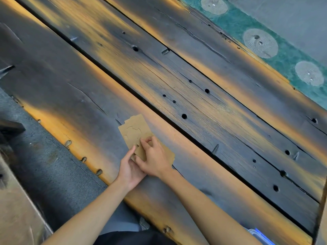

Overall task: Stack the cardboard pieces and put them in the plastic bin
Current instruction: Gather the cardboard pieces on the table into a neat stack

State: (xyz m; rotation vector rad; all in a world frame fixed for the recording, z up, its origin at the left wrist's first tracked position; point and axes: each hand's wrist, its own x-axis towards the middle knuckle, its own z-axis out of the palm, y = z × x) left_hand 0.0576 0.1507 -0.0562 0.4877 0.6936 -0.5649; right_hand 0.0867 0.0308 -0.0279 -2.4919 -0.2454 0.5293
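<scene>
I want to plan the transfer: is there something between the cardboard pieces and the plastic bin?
Nothing visible blocks it. Both hands, left hand and right hand, hold the cardboard pieces on the wooden table. The plastic bin shows only partly, beyond the right forearm.

- Dim overall, with warm orange patches glowing in streaks along the wooden planks [194, 106].
- Soft and smeared near the planks' left end; sharper at their middle.
- Wide-angle bending of plank lines toward the corners.
- No hard shadows, no glare.
</scene>
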